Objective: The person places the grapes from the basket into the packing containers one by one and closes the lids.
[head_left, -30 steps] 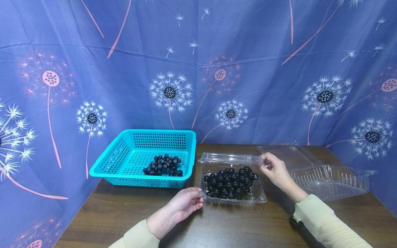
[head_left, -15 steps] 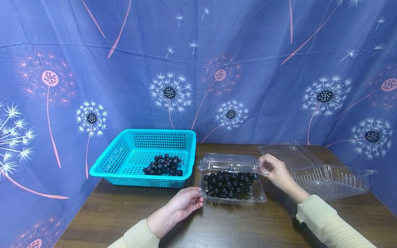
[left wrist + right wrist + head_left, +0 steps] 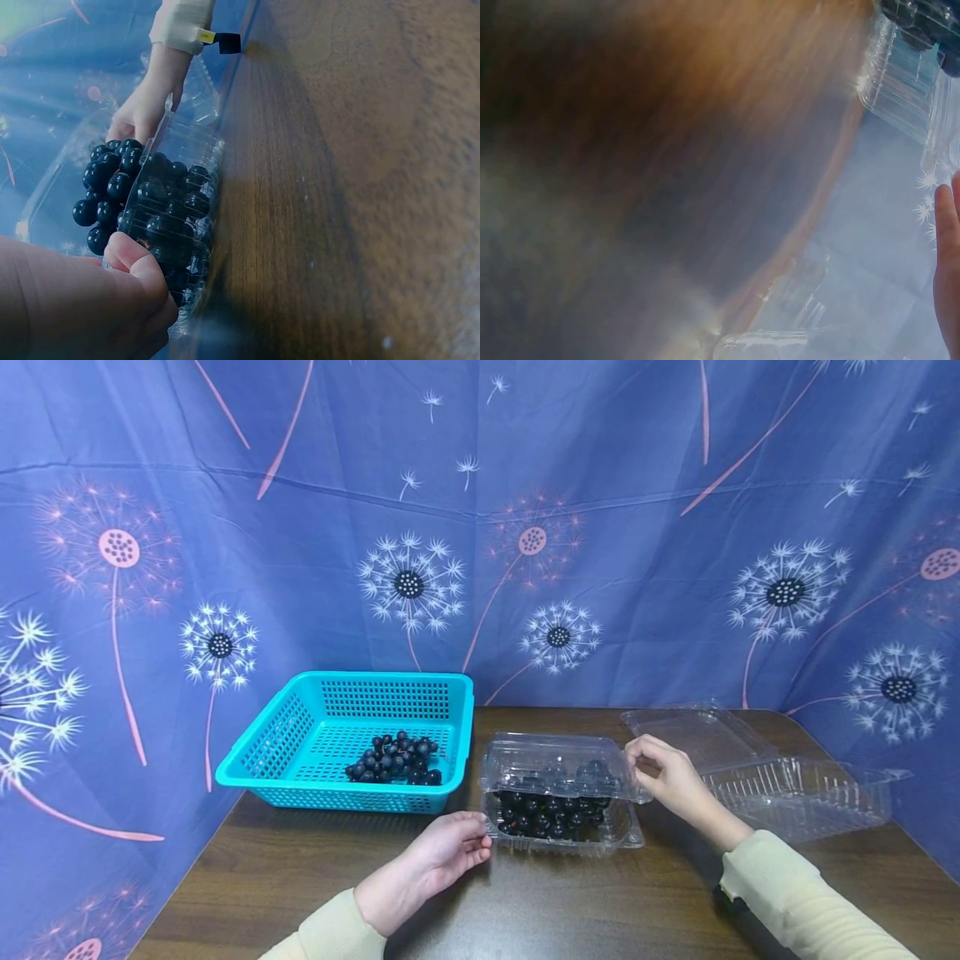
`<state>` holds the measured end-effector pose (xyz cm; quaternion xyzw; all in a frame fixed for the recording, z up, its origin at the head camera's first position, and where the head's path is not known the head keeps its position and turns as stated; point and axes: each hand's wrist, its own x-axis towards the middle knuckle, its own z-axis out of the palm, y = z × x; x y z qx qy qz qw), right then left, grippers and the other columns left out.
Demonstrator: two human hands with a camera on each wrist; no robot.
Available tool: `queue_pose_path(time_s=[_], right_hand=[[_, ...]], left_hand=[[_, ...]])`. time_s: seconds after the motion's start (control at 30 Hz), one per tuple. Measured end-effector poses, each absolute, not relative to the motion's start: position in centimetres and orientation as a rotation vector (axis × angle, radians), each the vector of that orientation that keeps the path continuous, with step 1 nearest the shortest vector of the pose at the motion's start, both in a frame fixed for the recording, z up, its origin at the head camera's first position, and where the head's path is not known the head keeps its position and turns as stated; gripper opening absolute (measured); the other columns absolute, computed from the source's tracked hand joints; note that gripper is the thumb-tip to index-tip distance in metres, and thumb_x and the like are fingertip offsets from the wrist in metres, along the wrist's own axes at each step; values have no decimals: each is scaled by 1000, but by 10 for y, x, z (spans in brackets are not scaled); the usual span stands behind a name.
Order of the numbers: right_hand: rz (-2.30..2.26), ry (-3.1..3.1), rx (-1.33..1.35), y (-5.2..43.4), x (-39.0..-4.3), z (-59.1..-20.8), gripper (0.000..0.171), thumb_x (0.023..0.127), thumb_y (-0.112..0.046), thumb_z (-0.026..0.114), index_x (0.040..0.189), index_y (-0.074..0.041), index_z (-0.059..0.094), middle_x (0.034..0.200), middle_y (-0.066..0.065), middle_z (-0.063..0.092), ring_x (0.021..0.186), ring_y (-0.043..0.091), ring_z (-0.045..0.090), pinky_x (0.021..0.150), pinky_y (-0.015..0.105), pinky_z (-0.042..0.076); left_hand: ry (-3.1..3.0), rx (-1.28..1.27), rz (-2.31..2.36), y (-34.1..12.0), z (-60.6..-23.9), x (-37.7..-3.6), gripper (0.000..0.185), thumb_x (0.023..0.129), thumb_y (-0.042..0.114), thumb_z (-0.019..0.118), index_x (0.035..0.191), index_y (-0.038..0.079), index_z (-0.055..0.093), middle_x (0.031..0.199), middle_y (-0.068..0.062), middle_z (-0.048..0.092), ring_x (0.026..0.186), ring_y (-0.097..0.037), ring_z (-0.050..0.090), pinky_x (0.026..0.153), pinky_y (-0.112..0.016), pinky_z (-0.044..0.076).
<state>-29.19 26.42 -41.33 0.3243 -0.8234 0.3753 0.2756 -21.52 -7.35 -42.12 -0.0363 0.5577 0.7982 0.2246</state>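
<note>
On the table (image 3: 540, 910), the box (image 3: 621, 835) looks light and flexible, best held by its rim, where the left hand (image 3: 444, 858) pinches a corner, and by the lid (image 3: 555, 760) edge, pinched by the right hand (image 3: 669, 778), as the grapes (image 3: 551, 820) inside probably bruise under pressure.

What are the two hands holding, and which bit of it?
The left hand pinches the clear box by its near left corner; the right hand holds the half-closed lid by its right edge.
</note>
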Motion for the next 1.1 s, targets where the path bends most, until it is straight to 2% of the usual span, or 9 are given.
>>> queue_pose_path(time_s=[0.2, 0.37, 0.53, 0.73, 0.97, 1.1], right_hand=[[997, -2226, 880, 257, -281, -398, 40, 59, 29, 58, 73, -8, 55, 87, 12, 61, 86, 19, 60, 85, 11, 47], [983, -2219, 893, 262, -287, -409, 43, 57, 30, 61, 73, -9, 56, 85, 13, 62, 86, 14, 60, 84, 8, 45], [957, -2224, 924, 273, -299, -424, 48, 57, 28, 64, 75, -16, 57, 87, 6, 63, 87, 10, 60, 83, 7, 45], [882, -2263, 953, 279, -301, -424, 44, 62, 20, 65, 76, -21, 57, 90, -7, 64, 91, 2, 59, 86, 7, 43], [806, -2246, 990, 280, -297, -422, 43, 61, 16, 67, 78, -23, 58, 92, -9, 65, 93, 1, 59, 92, 6, 39], [773, -2211, 1032, 281, -294, -421, 43, 59, 16, 66, 78, -22, 58, 91, -7, 65, 92, 3, 59, 91, 6, 39]], left_hand=[[1538, -102, 2199, -74, -420, -215, 16, 91, -2, 45, 107, -3, 43, 84, -4, 49, 75, -12, 51, 69, -21, 47], [1538, -100, 2199, -74, -420, -215, 15, 91, -2, 45, 106, -3, 43, 84, -4, 49, 75, -12, 50, 69, -21, 47], [1538, -105, 2197, -74, -421, -215, 15, 91, -2, 45, 105, -2, 44, 84, -3, 48, 75, -12, 51, 69, -21, 47], [1541, -105, 2187, -75, -421, -216, 15, 91, -2, 45, 106, -2, 44, 84, -4, 49, 76, -12, 51, 70, -21, 47], [1541, -103, 2189, -75, -421, -215, 15, 90, -2, 45, 106, -2, 44, 84, -4, 49, 75, -12, 51, 69, -21, 47], [1539, -106, 2187, -75, -421, -216, 17, 90, -2, 45, 107, -3, 44, 84, -4, 49, 75, -12, 51, 69, -21, 47]])
